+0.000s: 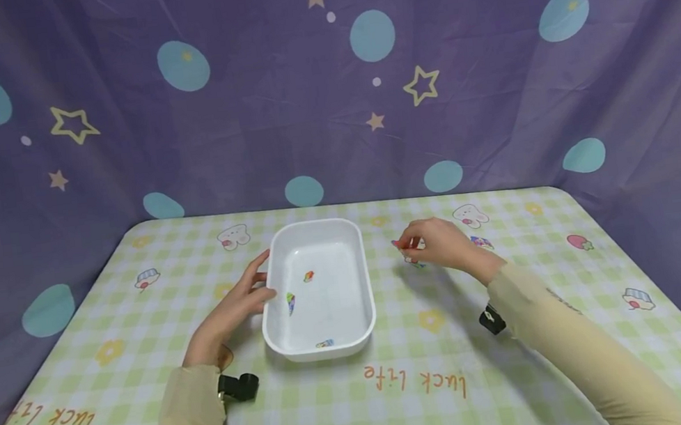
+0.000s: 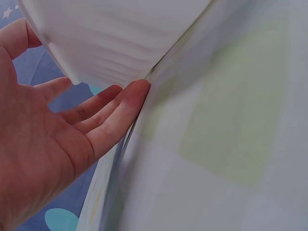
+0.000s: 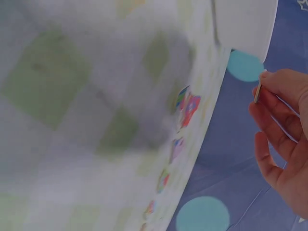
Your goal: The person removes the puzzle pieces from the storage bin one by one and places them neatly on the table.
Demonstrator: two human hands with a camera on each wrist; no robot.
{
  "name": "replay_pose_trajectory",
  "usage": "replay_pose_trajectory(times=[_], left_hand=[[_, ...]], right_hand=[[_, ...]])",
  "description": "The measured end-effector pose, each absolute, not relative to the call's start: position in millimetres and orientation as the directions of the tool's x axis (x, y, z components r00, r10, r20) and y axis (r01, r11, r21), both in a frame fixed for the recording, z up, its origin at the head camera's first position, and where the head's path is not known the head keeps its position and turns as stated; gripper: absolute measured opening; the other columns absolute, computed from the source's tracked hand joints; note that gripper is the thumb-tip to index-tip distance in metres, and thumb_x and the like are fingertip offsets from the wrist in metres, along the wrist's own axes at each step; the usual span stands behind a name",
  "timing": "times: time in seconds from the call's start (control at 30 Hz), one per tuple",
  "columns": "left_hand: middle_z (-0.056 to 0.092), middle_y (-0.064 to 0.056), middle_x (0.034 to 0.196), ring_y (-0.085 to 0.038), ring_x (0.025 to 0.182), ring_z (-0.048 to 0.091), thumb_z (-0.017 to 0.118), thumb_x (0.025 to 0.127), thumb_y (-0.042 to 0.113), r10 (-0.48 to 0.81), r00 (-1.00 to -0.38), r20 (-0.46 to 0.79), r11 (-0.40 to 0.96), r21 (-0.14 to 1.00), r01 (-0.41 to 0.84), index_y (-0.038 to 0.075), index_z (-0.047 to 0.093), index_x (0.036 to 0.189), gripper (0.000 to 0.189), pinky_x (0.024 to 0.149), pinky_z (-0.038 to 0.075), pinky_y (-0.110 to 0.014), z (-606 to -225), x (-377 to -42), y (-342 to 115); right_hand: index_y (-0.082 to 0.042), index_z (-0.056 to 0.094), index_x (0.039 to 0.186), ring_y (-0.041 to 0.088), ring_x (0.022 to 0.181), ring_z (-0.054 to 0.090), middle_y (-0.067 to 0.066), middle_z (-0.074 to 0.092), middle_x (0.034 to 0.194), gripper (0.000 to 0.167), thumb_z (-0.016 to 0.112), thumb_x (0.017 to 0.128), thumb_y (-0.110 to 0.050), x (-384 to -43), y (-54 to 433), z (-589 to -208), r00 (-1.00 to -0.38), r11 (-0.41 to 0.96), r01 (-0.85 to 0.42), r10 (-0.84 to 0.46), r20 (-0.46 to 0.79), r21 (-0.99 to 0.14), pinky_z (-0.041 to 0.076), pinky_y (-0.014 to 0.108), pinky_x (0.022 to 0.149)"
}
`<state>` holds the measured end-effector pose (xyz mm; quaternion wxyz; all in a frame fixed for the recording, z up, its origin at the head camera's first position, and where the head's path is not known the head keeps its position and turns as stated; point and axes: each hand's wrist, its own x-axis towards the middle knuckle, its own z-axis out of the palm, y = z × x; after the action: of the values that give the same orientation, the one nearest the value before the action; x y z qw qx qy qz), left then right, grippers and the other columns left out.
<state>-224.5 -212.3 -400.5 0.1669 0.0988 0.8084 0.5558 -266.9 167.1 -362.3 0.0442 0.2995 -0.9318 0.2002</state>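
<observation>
A white rectangular plastic container [image 1: 318, 313] stands on the table, with three small colourful flat pieces [image 1: 291, 304] inside. My left hand [image 1: 235, 312] holds its left side, thumb over the rim and fingers against the outer wall [image 2: 120, 43]. To the right of the container, my right hand [image 1: 439, 247] pinches a small thin flat piece [image 3: 258, 90] between thumb and fingertips, edge-on in the right wrist view. Below and beside that hand, more colourful pieces [image 3: 188, 108] lie on the cloth; in the head view the hand partly hides them.
A green-and-white checked tablecloth [image 1: 401, 416] with printed cartoons and lettering covers the table. Behind it hangs a purple curtain [image 1: 280, 121] with stars and blue spots. Black wrist cameras [image 1: 239, 387] are strapped at both sleeves.
</observation>
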Motion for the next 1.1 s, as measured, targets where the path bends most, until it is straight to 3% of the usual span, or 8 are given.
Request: replay_pose_trajectory(times=[0.43,1.1], left_hand=[[0.03,-0.019,0.137,-0.034,0.117,0.042,0.05,0.09,0.021,0.357,-0.923,-0.146,0.345,0.938,-0.014,0.038,0.01,0.145,0.07,0.088,0.045,-0.044,-400.1,-223.3,-212.5],[0.03,-0.019,0.136,-0.034,0.115,0.044,0.049,0.09,0.022,0.345,-0.925,-0.159,0.368,0.929,-0.022,0.036,0.008,0.145,0.07,0.088,0.045,-0.043,-402.3,-224.6,-213.9]], right_hand=[[-0.014,0.071,0.093,0.012,0.077,0.06,-0.003,0.067,0.087,0.014,0.067,0.08,-0.015,-268.9,195.6,-382.3,-0.875,0.803,-0.481,-0.465,0.135,-0.352,0.047,0.03,0.067],[-0.014,0.072,0.086,0.011,0.073,0.06,-0.002,0.066,0.082,0.01,0.067,0.078,-0.011,-272.2,209.8,-404.0,-0.884,0.814,-0.461,-0.455,0.105,-0.352,0.049,0.031,0.068]])
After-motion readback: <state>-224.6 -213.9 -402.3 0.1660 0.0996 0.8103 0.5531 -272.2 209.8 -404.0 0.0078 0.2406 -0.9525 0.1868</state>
